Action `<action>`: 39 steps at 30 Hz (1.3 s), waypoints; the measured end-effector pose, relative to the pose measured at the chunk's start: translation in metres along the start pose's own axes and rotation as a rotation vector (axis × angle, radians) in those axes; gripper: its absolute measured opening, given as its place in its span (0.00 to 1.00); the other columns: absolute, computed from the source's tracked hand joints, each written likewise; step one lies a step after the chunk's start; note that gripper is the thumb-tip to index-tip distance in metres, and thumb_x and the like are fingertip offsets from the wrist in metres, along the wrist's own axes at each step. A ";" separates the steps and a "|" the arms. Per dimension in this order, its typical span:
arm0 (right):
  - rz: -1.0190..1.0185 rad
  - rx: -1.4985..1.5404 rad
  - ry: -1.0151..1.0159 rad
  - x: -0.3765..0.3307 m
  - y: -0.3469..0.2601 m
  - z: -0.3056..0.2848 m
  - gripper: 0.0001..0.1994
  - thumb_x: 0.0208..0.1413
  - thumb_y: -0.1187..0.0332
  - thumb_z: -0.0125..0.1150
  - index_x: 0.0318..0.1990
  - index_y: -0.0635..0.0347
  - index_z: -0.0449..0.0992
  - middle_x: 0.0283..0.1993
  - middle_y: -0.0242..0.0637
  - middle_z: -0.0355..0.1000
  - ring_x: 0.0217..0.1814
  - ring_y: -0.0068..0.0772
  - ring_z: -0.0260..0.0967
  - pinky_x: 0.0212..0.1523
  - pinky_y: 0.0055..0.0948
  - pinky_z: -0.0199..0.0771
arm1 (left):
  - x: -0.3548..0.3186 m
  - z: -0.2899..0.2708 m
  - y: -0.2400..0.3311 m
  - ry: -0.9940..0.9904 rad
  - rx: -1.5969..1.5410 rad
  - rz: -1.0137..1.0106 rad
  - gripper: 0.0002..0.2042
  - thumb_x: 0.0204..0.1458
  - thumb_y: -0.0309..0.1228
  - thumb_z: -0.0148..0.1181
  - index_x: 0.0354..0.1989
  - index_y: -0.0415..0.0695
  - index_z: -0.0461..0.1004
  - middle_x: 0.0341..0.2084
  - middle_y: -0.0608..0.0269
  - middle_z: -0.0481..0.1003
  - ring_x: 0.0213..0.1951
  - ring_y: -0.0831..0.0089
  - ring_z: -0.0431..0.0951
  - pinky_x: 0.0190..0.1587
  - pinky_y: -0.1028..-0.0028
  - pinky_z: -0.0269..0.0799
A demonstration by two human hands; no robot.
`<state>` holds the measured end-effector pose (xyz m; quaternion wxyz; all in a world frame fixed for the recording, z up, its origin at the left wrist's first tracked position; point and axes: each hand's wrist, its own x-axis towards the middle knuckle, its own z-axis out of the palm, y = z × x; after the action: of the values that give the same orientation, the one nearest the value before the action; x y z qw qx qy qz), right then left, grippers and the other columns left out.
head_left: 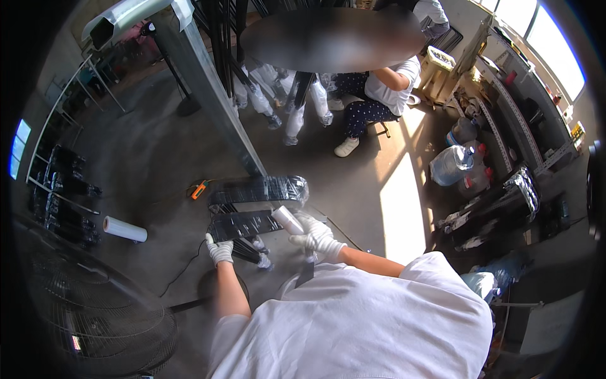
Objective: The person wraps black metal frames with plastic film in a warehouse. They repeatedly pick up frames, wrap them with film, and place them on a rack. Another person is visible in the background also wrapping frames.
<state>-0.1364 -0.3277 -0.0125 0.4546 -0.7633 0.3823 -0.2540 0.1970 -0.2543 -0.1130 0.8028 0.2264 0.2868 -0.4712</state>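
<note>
My left hand (219,251), in a white knit glove, grips the left end of a long black panel (243,225) with shiny clear film on it. My right hand (317,235), gloved alike, is closed round a small white roll of stretch film (287,220) at the panel's right end. Just beyond lies a second black panel (252,192) with rounded ends, also covered in film. Under the nearer panel, black legs with film-wrapped ends (264,261) stick out.
A grey metal post (211,88) rises beyond the panels. An orange-handled tool (199,189) and a white film roll (125,229) lie on the floor to the left, near a fan (107,309). A seated person (372,95) works beside wrapped black legs. Water jugs (451,165) stand right.
</note>
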 end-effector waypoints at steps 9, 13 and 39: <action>0.402 0.328 -0.044 -0.045 -0.029 -0.034 0.33 0.38 0.53 0.62 0.52 0.60 0.63 0.43 0.41 0.68 0.46 0.34 0.65 0.48 0.27 0.61 | 0.026 0.008 -0.004 -0.013 0.008 -0.068 0.22 0.52 0.46 0.45 0.48 0.42 0.67 0.49 0.60 0.67 0.53 0.58 0.64 0.54 0.54 0.59; 0.416 0.273 -0.090 -0.046 -0.032 -0.043 0.39 0.39 0.50 0.61 0.57 0.64 0.57 0.51 0.47 0.64 0.55 0.38 0.60 0.54 0.27 0.55 | 0.004 0.017 -0.023 0.061 0.103 0.040 0.17 0.52 0.38 0.45 0.46 0.43 0.68 0.49 0.59 0.68 0.53 0.59 0.64 0.54 0.54 0.58; 0.214 -0.660 0.028 0.083 -0.022 0.011 0.25 0.42 0.48 0.57 0.37 0.64 0.72 0.39 0.47 0.70 0.49 0.45 0.62 0.47 0.37 0.62 | -0.119 -0.004 -0.091 -0.217 0.209 -0.301 0.15 0.54 0.33 0.42 0.45 0.41 0.69 0.44 0.58 0.71 0.49 0.61 0.69 0.55 0.57 0.59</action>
<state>-0.0725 -0.3836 0.0051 0.2019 -0.8212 0.5280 -0.0779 0.0692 -0.2185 -0.0440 0.7215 0.2109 0.1790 -0.6347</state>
